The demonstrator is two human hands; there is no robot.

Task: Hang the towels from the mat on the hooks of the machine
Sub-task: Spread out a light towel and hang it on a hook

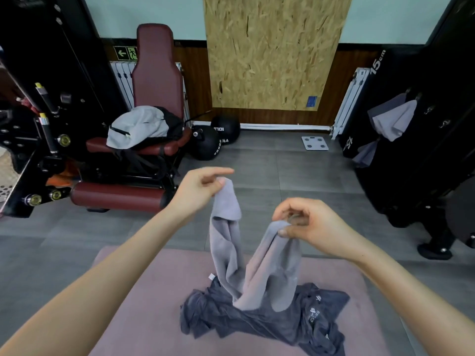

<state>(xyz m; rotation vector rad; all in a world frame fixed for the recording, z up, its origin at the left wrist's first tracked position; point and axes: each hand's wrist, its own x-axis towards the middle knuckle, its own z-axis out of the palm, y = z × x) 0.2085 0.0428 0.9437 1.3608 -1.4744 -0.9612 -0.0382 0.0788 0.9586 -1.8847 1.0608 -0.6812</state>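
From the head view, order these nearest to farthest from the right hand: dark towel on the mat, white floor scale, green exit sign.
1. dark towel, on the mat below the right hand.
2. white scale, on the floor ahead.
3. green exit sign, on the far left wall.

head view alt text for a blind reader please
The left hand and right hand pinch a light grey cloth towel over a pink mat where a crumpled dark grey towel lies. Grey towels hang on the black machine at right.
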